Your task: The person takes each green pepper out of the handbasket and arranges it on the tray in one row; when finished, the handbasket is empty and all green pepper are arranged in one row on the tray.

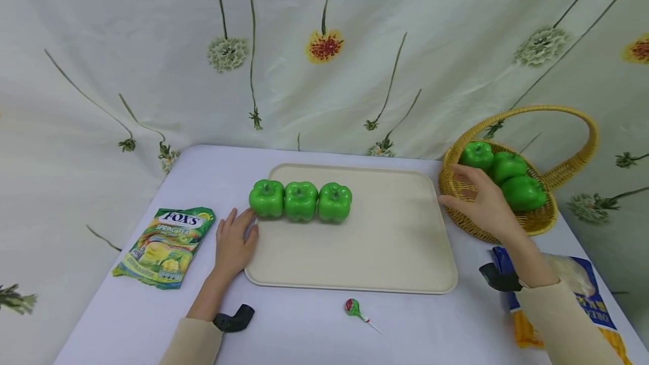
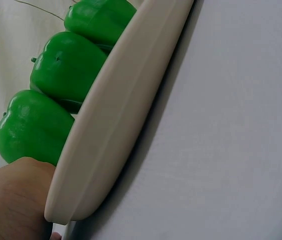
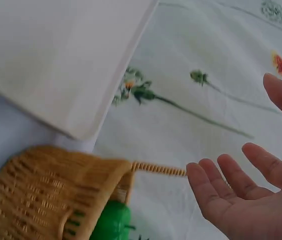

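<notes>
Three green bell peppers point(image 1: 301, 201) sit side by side in a row at the left of a beige tray point(image 1: 355, 252). My left hand point(image 1: 236, 245) rests at the tray's left edge, fingertips right by the leftmost pepper point(image 2: 33, 127); it holds nothing. Over the near left rim of a wicker basket point(image 1: 447, 179) hovers my right hand point(image 1: 481, 204). Its fingers are spread and relaxed, with nothing between them in the right wrist view. Inside the basket lie three more green bell peppers point(image 1: 524, 193), partly overlapped by this hand in the head view.
A green FOX'S candy bag point(image 1: 167, 246) lies left of my left hand. In front of the tray is a lollipop point(image 1: 352, 307). A blue and orange package point(image 1: 590, 283) lies under my right forearm. The basket's tall handle point(image 1: 583, 156) arches up at the right.
</notes>
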Demonstrator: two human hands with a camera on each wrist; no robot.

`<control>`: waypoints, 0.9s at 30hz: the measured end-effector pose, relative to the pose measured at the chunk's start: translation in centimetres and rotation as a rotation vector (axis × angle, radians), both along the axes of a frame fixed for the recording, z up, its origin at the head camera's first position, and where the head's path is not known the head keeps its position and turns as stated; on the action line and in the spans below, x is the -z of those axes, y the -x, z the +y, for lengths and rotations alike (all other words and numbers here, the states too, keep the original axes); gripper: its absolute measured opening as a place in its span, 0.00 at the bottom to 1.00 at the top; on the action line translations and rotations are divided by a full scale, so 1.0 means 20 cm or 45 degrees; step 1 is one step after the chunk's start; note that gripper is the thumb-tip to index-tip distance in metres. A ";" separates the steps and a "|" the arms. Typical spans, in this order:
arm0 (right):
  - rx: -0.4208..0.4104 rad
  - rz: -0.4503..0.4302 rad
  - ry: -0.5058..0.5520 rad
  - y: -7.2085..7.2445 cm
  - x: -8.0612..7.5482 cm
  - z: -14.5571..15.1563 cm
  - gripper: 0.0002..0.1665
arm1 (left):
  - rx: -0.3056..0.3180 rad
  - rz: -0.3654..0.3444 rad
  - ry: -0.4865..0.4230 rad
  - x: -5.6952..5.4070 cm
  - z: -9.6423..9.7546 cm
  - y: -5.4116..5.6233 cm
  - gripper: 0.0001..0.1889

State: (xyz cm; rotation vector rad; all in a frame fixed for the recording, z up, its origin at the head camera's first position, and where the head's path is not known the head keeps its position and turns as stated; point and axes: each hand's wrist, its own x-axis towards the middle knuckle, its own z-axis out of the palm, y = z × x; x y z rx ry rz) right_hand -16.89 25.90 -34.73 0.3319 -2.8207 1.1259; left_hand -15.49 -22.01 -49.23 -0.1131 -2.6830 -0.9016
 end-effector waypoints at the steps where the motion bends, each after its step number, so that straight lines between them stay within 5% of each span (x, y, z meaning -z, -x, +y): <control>1: 0.041 0.000 0.004 0.00 -0.01 0.05 0.44 | -0.002 -0.001 0.002 0.00 0.00 0.00 0.22; 9: 0.449 -0.075 0.103 0.02 -0.03 0.42 0.47 | -0.003 0.001 -0.009 0.00 -0.01 -0.01 0.21; 18: 0.934 -0.170 0.446 0.05 -0.02 0.62 0.48 | 0.008 0.003 -0.013 0.00 0.00 0.00 0.21; 27: 1.044 -0.241 0.464 0.11 0.11 0.71 0.51 | 0.004 -0.027 -0.004 0.00 -0.01 0.00 0.22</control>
